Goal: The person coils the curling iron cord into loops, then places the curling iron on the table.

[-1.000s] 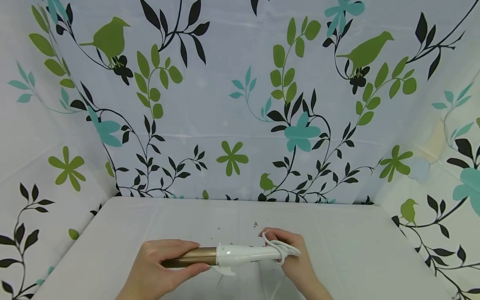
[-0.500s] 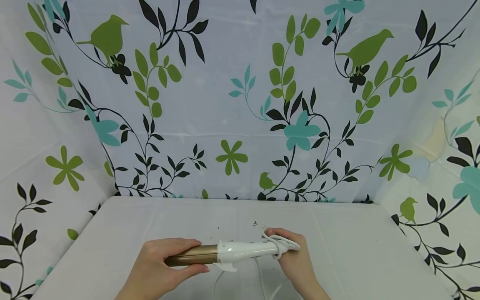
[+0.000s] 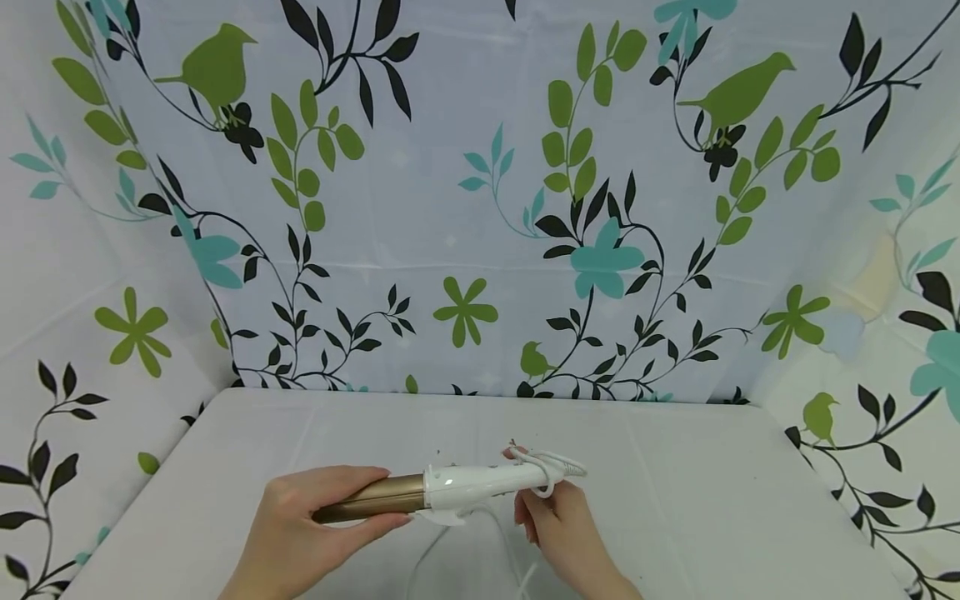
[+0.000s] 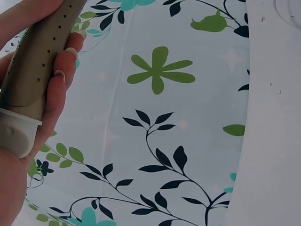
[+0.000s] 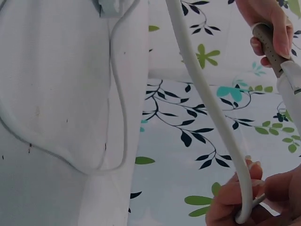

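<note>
A curling iron with a gold barrel (image 3: 386,496) and a white handle (image 3: 480,487) lies nearly level in the air above the white table. My left hand (image 3: 303,521) grips the barrel, thumb on one side and fingers on the other; rows of small holes show along the gold in the left wrist view. White cord (image 5: 204,89) is looped around the handle's far end. There my right hand (image 3: 562,529) pinches the cord between thumb and fingers, as the right wrist view shows close up. More cord hangs below the iron, partly hidden by the hand.
The white tabletop (image 3: 675,500) carries a few tiny dark specks. Cloth (image 3: 465,208) printed with birds, leaves and flowers stands behind and at both sides. In the right wrist view, a slack length of cord (image 5: 123,113) trails near the table, with a pale object (image 5: 109,7) at the top edge.
The iron and both hands have shifted slightly left and up. My right hand has moved from beside the handle's end to below it, and the hanging cord has swung left.
</note>
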A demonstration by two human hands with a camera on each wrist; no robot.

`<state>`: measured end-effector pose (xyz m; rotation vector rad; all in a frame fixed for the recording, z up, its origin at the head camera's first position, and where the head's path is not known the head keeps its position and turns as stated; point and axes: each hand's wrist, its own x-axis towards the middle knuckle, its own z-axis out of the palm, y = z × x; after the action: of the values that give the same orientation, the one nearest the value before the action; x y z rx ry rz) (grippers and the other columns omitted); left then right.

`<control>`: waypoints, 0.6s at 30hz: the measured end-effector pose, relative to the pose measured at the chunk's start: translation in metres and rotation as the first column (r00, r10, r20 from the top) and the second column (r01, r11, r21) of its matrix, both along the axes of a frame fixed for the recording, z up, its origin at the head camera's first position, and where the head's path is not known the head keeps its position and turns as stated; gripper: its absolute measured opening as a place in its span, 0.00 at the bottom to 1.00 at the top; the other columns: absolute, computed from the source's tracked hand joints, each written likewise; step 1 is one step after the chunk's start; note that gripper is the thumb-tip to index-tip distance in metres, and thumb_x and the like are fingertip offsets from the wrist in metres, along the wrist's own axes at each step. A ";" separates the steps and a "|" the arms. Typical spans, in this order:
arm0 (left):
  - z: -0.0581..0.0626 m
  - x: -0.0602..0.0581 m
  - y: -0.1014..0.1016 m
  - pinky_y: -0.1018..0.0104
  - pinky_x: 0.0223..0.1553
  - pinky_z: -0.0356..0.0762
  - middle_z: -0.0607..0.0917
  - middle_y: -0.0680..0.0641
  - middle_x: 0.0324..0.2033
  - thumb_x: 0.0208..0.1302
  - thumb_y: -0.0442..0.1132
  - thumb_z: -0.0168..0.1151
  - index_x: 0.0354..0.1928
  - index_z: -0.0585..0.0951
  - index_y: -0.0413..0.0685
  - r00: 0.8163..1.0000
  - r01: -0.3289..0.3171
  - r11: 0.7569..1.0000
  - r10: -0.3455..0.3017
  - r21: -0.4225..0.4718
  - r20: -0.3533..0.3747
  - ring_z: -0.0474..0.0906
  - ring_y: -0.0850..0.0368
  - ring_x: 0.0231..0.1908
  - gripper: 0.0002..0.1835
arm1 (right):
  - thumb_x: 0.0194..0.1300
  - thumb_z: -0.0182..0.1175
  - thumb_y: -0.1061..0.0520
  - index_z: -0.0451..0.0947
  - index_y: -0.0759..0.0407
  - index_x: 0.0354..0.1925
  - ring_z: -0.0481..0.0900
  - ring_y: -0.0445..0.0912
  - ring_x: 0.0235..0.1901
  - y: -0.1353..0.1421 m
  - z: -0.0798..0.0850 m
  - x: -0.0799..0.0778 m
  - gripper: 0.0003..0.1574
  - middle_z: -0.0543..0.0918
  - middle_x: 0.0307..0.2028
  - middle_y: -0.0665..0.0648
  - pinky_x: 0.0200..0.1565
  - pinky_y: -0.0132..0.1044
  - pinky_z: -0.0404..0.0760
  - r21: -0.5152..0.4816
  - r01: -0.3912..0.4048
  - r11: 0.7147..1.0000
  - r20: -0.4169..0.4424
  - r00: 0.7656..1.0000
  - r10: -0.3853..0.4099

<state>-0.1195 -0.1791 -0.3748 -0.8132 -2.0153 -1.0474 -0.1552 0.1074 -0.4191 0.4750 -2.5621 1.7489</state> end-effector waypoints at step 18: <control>0.004 0.003 -0.004 0.80 0.35 0.80 0.90 0.53 0.33 0.32 0.36 0.86 0.40 0.89 0.51 0.995 -0.090 0.996 0.090 -0.004 0.045 0.84 0.70 0.31 0.25 | 0.75 0.53 0.47 0.83 0.59 0.42 0.64 0.35 0.14 0.005 0.003 -0.006 0.19 0.69 0.16 0.49 0.17 0.27 0.66 -0.017 -0.063 0.998 0.148 0.987 0.065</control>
<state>-0.1161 -0.1834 -0.3706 -0.6984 -2.0712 -1.0211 -0.1607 0.1120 -0.4163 0.4474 -2.6615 1.8886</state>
